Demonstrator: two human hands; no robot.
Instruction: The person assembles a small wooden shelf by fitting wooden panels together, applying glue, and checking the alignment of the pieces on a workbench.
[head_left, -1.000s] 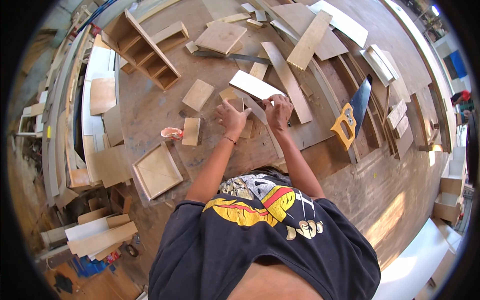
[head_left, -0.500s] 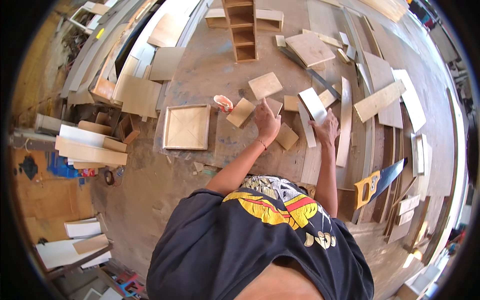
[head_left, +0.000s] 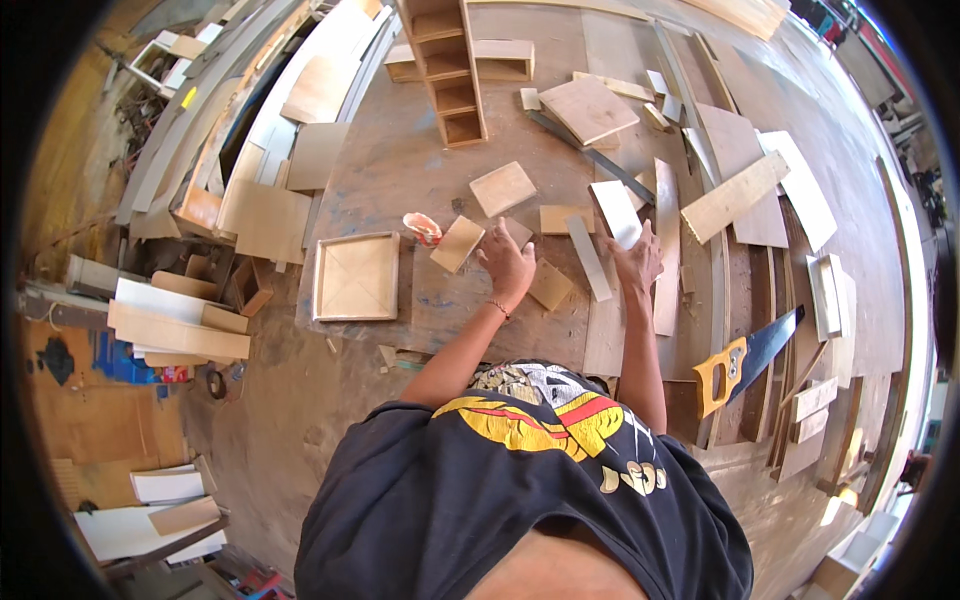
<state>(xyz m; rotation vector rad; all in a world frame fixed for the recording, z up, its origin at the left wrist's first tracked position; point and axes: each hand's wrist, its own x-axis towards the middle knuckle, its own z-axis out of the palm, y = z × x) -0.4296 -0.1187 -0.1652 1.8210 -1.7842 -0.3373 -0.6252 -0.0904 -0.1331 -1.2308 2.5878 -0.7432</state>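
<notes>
My left hand point(head_left: 508, 268) is over the workbench with its fingers apart. Its fingertips meet the edge of a small brown wood piece point(head_left: 518, 233); it does not appear to grip it. Around it lie a tan block point(head_left: 459, 244), a larger pale block point(head_left: 503, 188) and a square piece point(head_left: 551, 285). My right hand point(head_left: 636, 262) has thumb and fingers either side of the near end of a white-faced board point(head_left: 615, 211). A thin grey strip point(head_left: 588, 258) and a flat wooden piece point(head_left: 562, 219) lie between the hands.
A shallow square wooden tray point(head_left: 398, 280) sits at left, beside a red-and-white object point(head_left: 423, 229). A tall compartmented wooden unit point(head_left: 448, 70) stands ahead. A yellow-handled handsaw point(head_left: 748, 360) lies at right among long boards. Stacked offcuts point(head_left: 180, 320) are at far left.
The view has shifted, so most things appear further left. Against the other pieces, the white-faced board has moved right with my right hand, exposing more of the flat wooden piece.
</notes>
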